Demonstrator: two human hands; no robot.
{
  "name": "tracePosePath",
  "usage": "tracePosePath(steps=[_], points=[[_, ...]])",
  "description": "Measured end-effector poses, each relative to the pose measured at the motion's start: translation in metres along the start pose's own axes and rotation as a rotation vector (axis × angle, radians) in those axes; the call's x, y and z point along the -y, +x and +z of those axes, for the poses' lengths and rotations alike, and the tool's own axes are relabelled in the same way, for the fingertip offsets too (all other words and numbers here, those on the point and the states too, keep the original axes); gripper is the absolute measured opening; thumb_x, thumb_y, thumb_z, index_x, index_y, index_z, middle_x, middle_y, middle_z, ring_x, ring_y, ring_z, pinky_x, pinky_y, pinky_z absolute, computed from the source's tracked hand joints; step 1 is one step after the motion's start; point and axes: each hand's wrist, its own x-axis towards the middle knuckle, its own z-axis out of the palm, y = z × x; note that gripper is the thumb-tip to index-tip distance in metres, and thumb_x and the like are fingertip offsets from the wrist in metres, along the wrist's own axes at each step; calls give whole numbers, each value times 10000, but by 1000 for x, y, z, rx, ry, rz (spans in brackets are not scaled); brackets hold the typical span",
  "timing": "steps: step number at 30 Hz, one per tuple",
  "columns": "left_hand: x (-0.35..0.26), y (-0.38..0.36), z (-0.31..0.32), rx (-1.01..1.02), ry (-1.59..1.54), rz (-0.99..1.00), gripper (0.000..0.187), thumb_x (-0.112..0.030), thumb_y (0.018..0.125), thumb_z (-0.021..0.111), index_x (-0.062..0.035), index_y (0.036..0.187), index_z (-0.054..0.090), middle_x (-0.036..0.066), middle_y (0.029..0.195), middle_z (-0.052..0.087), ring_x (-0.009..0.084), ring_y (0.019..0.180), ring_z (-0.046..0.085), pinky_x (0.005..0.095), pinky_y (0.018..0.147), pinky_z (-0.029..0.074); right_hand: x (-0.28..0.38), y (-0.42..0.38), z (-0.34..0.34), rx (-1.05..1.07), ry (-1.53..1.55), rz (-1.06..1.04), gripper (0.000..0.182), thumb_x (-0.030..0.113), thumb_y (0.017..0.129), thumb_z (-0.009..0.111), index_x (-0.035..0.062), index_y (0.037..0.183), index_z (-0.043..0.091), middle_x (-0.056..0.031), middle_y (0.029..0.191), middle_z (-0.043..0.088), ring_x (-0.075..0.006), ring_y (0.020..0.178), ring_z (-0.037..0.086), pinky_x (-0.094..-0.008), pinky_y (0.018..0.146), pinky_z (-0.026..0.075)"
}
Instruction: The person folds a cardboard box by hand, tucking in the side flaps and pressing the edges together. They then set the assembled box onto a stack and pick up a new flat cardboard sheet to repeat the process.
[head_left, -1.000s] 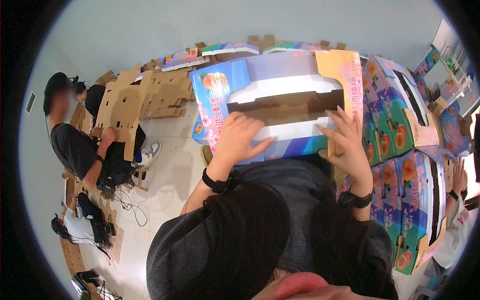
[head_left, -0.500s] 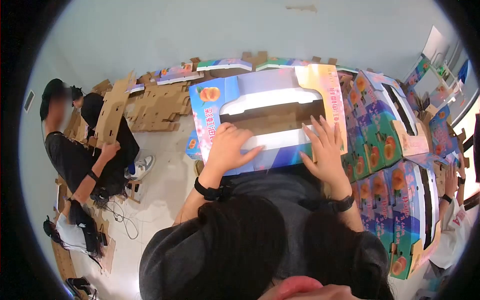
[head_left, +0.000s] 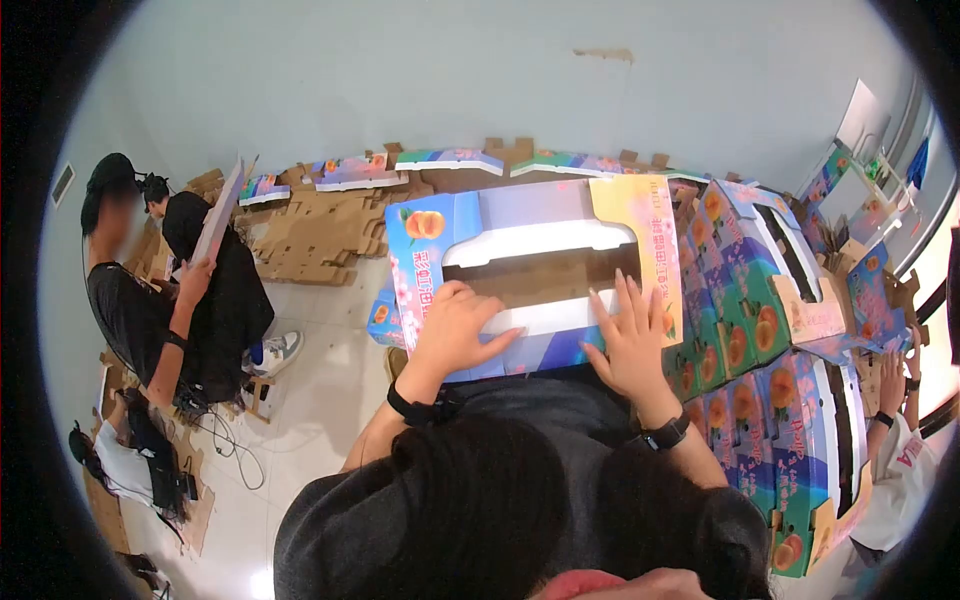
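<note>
A printed cardboard box [head_left: 510,208] with peach pictures and a long opening in its top is right in front of my body. My left hand [head_left: 460,330] rests on the near left part of the box, fingers bent and thumb spread to the right. On the near right part lies my right hand [head_left: 632,335], its fingers fanned out and pointing to the opening. Neither hand is wrapped round anything. The inside of the box shows brown through the opening.
Stacked printed boxes [head_left: 765,400] stand at the right. Flat brown cardboard [head_left: 310,235] lies along the wall. At the left a person in black [head_left: 130,310] holds a cardboard piece [head_left: 217,215]. Cables [head_left: 235,440] lie on the floor. Another person's hand [head_left: 892,385] is at the far right.
The box and my hands sit slightly lower in the view. My right hand has shifted a little left along the near edge. The person at the left has turned the cardboard piece more upright.
</note>
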Motion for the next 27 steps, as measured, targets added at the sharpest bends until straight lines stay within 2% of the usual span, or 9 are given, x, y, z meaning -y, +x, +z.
tracePosePath(steps=[4,7,8,12,16,19,20,23,27], points=[[-6,-5,1,-45,23,31,310,-383,803,774,-91,867,696,75,796,707,273,775,642,411,882,434,1,-6,-3,24,48,5,798,609,891,601,134,1514,454,-259,1612,272,-430,1496,250,-645,1198,74],[-8,-6,1,-66,24,41,311,-382,802,778,-94,872,682,69,788,696,268,769,635,407,876,432,1,-3,-13,83,86,24,808,606,892,605,125,1521,443,-259,1617,258,-430,1501,230,-639,1201,63],[-9,-7,0,-59,28,34,312,-382,802,778,-94,869,679,69,783,692,267,770,635,406,875,432,2,0,-21,108,146,56,811,552,881,648,114,1527,430,-256,1619,255,-441,1501,213,-624,1204,69],[-16,-17,-1,-72,83,55,307,-380,797,782,-106,871,666,60,768,669,255,761,623,396,875,437,-5,17,-29,-163,172,79,848,444,819,740,83,1519,424,-266,1593,286,-462,1487,205,-605,1198,120],[-33,-28,1,-111,116,86,296,-359,812,772,-100,856,636,66,755,600,250,766,596,372,857,448,-2,60,-47,-489,116,137,837,423,807,758,51,1486,444,-296,1564,303,-461,1473,220,-592,1189,160],[-40,-33,0,-131,150,103,297,-359,816,777,-101,870,639,56,766,594,232,763,594,361,859,451,5,83,-59,-454,-24,202,814,401,813,756,58,1485,453,-288,1564,313,-440,1466,237,-598,1184,167],[-41,-35,1,-135,150,109,296,-357,817,777,-101,874,640,55,767,592,232,764,594,362,862,452,8,93,-66,-471,-8,175,682,364,842,728,59,1416,523,-244,1509,400,-425,1435,293,-611,1177,166],[-38,-34,0,-133,145,121,293,-353,821,776,-100,883,642,53,764,587,232,769,595,363,871,452,-2,97,-49,-445,-48,187,518,292,872,692,55,1319,583,-192,1419,485,-417,1398,356,-627,1168,177],[-36,-32,1,-130,124,116,292,-353,826,772,-99,888,642,53,761,582,233,771,594,361,879,449,-3,102,-48,-448,-107,169,402,217,889,655,52,1252,603,-164,1333,540,-421,1353,420,-637,1163,190]])
